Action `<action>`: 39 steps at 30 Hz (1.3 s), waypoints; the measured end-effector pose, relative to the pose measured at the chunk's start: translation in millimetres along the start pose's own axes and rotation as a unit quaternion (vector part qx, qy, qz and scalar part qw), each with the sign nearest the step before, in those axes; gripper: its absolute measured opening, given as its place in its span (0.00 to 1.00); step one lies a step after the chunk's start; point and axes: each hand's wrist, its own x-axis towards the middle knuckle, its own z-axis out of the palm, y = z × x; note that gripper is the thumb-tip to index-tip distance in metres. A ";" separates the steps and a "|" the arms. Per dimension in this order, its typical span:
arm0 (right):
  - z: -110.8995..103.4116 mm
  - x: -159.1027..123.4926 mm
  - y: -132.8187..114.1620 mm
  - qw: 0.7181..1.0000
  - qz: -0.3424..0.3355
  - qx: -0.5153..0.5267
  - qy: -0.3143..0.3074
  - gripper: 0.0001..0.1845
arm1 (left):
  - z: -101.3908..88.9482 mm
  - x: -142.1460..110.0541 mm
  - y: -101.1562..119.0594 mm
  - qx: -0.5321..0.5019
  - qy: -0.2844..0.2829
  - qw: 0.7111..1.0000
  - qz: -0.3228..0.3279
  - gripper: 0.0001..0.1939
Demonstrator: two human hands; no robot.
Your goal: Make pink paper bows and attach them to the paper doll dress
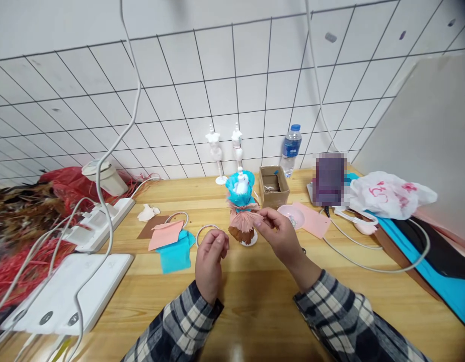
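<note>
In the middle of the table a small white dress form (241,185) stands upright on a white round base. It wears a ruffled blue crepe-paper top (243,199) and a pleated pink paper skirt (243,219) over a brown paper layer (240,236). My right hand (280,234) pinches the right edge of the pink skirt between thumb and fingertips. Just left of the skirt, my left hand (211,264) is curled closed; whether anything is inside it is hidden. Two bare white dress forms (215,148) stand behind, near the wall.
Pink paper (166,235), blue paper (175,256) and brown paper (151,229) lie left. Right are a cardboard box (274,195), a water bottle (292,151), a pink dish (293,215) and a plastic bag (393,193). A cable (132,115) hangs across the left side.
</note>
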 end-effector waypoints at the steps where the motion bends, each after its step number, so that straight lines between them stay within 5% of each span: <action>1: 0.9 -0.9 -1.9 0.999 -0.012 -0.026 0.017 0.07 | 1.6 -1.1 5.7 0.030 -0.018 0.999 -0.021 0.12; 4: 3.1 -2.6 -6.7 0.994 -0.041 -0.082 0.054 0.06 | 9.8 -3.1 18.0 0.089 -0.047 0.992 -0.081 0.15; 9: 4.0 -3.8 -10.1 0.996 -0.006 -0.085 0.025 0.08 | 21.6 -1.2 25.0 0.014 -0.077 0.979 -0.189 0.18; 20: 9.0 -5.0 -6.9 0.990 0.071 0.105 -0.062 0.13 | 28.3 2.2 27.9 -0.078 -0.039 0.964 -0.249 0.18; 39: 11.2 -8.6 3.2 0.998 0.032 -0.046 -0.038 0.15 | 6.5 29.3 34.6 0.107 0.002 0.992 -0.064 0.16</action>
